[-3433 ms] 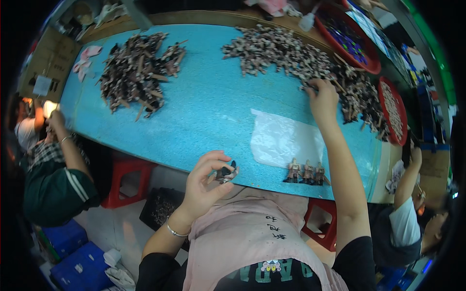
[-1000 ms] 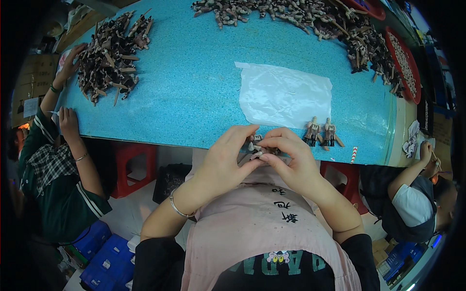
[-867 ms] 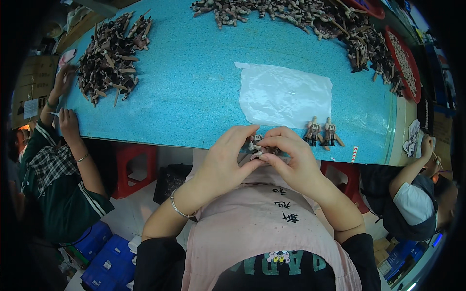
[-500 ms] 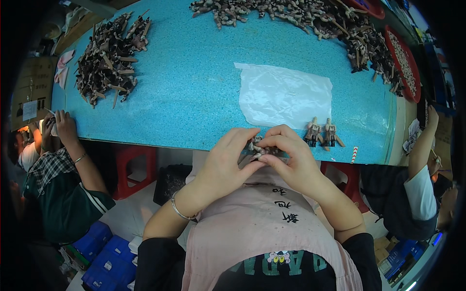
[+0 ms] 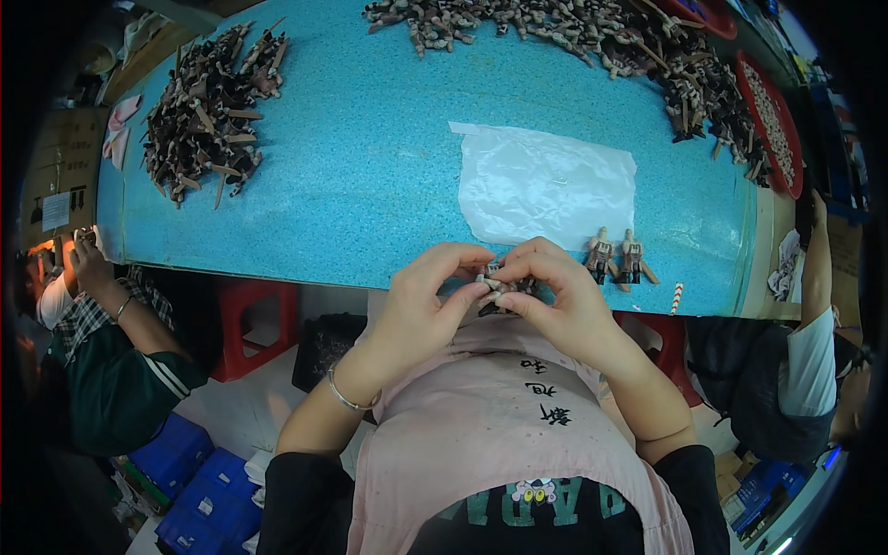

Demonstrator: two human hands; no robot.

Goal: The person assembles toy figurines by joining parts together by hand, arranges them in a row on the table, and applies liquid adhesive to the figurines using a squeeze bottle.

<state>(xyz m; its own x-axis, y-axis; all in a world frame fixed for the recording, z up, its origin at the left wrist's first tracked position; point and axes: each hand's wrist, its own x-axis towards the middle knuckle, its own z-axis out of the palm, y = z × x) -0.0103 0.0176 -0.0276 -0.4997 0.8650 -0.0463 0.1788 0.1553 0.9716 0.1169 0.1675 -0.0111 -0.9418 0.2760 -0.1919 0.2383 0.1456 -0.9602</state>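
**Pinching a small grey, tan and black plastic-looking figure (image 5: 493,286) two-handed**

Holding it at the near edge of the speckled blue tabletop (image 5: 370,176), probably for close sight and steady control. Gripping one side with curled left hand (image 5: 427,301), closing thumb and index nearly together; gripping the other with right hand (image 5: 569,310), curled about as tightly. Masking much of it that way; not seeing exact contact points. Having two tan-and-black figures (image 5: 600,257) side by side near right hand and crumpled translucent plastic sheet (image 5: 546,185), probably for easy reach.
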